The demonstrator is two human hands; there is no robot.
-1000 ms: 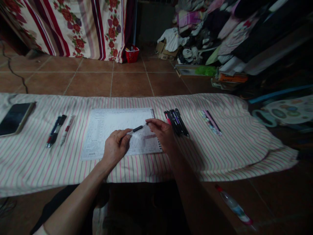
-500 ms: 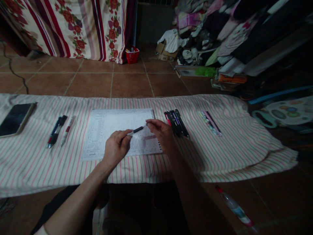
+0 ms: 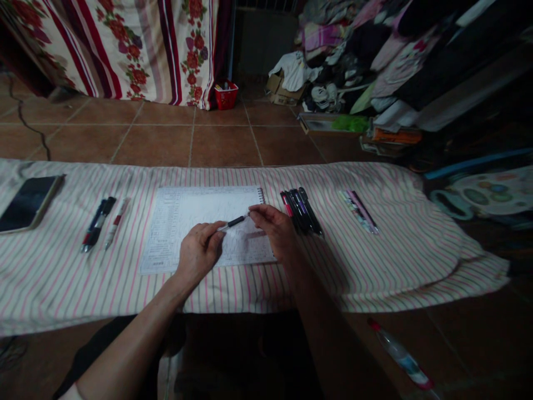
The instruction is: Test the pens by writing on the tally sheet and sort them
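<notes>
Over a spiral notebook [image 3: 208,203] with writing on its page, both hands hold one pen [image 3: 236,221] with a clear barrel and a dark grip. My left hand [image 3: 200,247] is closed, pinching the pen's left end between thumb and forefinger. At the other end, the fingertips of my right hand [image 3: 275,225] are pinched on the tip; the small part between them is hard to make out. Close to the right of the notebook lies a group of dark pens [image 3: 303,211]. On the left, dark pens [image 3: 96,225] lie beside a white and red pen [image 3: 115,223].
A striped cloth [image 3: 375,266] covers the low table. A phone [image 3: 29,201] lies at the far left, and slim patterned pens [image 3: 360,212] lie at the right. On the tiled floor are a plastic bottle [image 3: 400,355], a red basket [image 3: 226,97] and piled clothes.
The view has shifted very slightly. Both hands keep their hold on the pen in nearly the same place.
</notes>
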